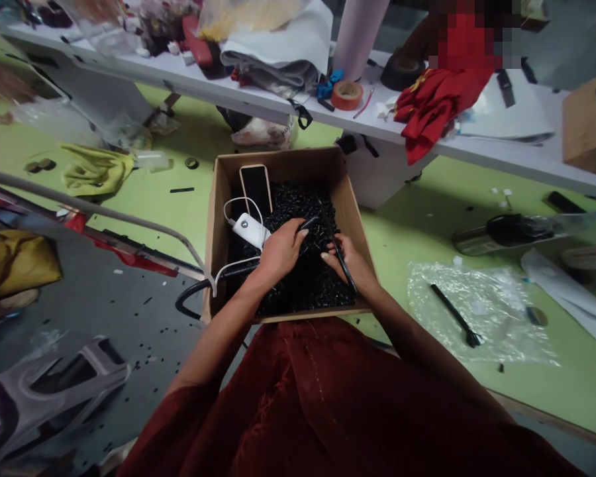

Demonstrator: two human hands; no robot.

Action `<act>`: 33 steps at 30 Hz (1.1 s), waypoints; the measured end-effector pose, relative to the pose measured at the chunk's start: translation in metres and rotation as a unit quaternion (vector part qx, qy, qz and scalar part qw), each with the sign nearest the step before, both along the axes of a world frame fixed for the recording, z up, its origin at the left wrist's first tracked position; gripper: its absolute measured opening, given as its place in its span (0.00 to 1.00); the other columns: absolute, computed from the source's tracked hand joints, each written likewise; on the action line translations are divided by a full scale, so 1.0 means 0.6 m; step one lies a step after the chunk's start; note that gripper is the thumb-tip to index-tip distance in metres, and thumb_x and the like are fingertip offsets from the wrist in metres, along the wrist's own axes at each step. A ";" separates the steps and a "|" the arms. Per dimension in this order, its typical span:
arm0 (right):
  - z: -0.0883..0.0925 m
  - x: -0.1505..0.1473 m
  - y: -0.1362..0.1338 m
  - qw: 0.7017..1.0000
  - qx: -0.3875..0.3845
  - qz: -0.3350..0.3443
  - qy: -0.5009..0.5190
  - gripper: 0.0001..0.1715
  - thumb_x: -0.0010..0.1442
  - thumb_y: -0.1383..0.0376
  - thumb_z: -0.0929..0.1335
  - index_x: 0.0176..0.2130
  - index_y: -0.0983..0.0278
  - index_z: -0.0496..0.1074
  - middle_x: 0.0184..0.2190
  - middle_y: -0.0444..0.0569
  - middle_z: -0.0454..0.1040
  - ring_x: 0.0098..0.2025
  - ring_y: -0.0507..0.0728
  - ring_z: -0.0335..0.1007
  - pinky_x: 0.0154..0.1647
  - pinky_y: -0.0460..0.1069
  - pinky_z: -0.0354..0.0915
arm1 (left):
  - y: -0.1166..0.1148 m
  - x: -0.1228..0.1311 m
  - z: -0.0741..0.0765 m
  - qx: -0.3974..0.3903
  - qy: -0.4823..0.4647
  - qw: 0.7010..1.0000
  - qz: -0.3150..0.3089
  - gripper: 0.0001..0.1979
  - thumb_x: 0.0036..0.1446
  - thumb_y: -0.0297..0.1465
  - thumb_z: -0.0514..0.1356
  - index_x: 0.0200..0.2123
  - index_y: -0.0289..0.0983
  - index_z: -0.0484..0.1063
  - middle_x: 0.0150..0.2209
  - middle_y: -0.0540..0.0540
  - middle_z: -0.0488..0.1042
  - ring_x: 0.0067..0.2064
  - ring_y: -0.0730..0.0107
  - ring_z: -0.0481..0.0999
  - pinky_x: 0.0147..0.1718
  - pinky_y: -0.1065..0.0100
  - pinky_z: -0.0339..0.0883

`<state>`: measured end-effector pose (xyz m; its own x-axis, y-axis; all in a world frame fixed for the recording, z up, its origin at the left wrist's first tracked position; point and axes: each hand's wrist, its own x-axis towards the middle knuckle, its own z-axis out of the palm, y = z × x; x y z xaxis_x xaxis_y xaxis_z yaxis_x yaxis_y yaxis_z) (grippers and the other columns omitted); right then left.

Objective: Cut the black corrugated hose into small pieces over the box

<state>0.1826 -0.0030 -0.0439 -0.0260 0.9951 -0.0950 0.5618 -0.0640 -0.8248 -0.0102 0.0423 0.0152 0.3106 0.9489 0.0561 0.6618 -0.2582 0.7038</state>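
Observation:
A cardboard box (pixel 218 218) sits in front of my lap, filled with small black plastic parts (pixel 302 285). My left hand (pixel 281 252) is inside the box, fingers closed round a black ribbed tube (pixel 308 224) that runs back out over the box's left edge. My right hand (pixel 347 262) is beside it, closed on a thin black stick (pixel 344 265). A phone (pixel 255 187) leans against the box's back left wall, wired to a white power bank (pixel 248 228).
A white table (pixel 477 149) runs across the back with orange tape (pixel 347 95), red cloth (pixel 434 106) and bags. On the green floor to the right lie a plastic sheet (pixel 477 305) with a black tool (pixel 457 316). A yellow cloth (pixel 97 169) lies left.

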 end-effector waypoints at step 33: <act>0.024 -0.010 -0.004 0.996 -0.007 0.030 -0.079 0.33 0.54 0.52 0.66 0.56 0.63 0.60 0.50 0.60 0.71 0.48 0.66 0.70 0.49 0.62 0.64 | 0.031 -0.010 -0.063 -0.018 -0.107 0.993 -0.038 0.18 0.63 0.35 0.52 0.52 0.34 0.70 0.52 0.43 0.74 0.53 0.64 0.73 0.54 0.65 0.63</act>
